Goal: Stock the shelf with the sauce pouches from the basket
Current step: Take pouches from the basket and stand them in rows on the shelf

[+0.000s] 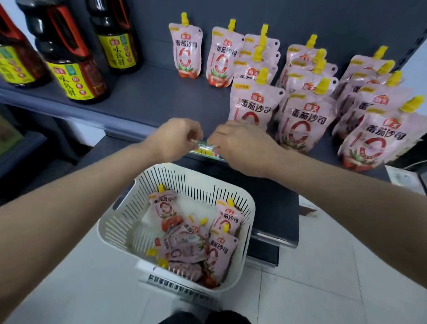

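Several pink sauce pouches point(300, 120) with yellow caps stand in rows on the dark grey shelf point(142, 96); two single ones stand farther back. More pouches point(186, 250) lie jumbled in the white slotted basket point(118, 225) on the floor below. My left hand point(176, 139) and my right hand point(241, 146) meet at the shelf's front edge, both pinching a small green and yellow price label point(204, 148) there. Neither hand holds a pouch.
Three big dark soy sauce bottles point(73, 67) with yellow labels stand on the shelf's left part. A lower dark shelf point(272, 215) juts out behind the basket. The floor is pale tile, and my dark trousers show at the bottom edge.
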A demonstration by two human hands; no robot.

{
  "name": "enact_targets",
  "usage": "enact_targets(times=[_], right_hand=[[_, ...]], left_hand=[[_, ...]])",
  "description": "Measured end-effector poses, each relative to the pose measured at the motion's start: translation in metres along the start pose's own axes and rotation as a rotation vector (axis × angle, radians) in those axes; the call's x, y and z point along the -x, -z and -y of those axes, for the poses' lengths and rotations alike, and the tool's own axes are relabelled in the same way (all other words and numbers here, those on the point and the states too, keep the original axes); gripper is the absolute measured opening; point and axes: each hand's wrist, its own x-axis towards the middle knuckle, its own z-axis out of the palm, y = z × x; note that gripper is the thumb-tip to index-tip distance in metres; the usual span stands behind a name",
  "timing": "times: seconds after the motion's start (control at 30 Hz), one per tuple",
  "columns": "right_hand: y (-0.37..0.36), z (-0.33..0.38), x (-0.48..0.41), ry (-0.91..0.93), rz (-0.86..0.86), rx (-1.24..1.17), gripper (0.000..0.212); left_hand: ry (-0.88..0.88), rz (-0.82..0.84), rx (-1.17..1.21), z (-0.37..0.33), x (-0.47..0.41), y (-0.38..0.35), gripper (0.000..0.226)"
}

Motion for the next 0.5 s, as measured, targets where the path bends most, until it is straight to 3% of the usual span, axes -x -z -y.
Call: enact_targets(times=[0.1, 0.23, 0.4, 0.5], right_hand=[[-0.05, 0.025, -0.003, 0.004, 0.217, -0.037, 0.027], [-0.104, 0.046, -0.004, -0.141, 0.489, -0.164, 0.029], [-0.162, 0.062, 0.008, -0.288, 0.688, -0.253, 0.019], [-0.187, 0.072, 0.015, -0.38, 0.813, -0.306, 0.018]], left_hand=[[0.119, 0.199, -0.045, 0.034, 0.029, -0.027, 0.016], [0.258, 0.381, -0.064, 0.079, 0.052, -0.066, 0.02], [0.305, 0.688, -0.06, 0.112, 0.07, -0.12, 0.028], [0.297, 0.79, -0.155, 0.129, 0.08, -0.146, 0.013]])
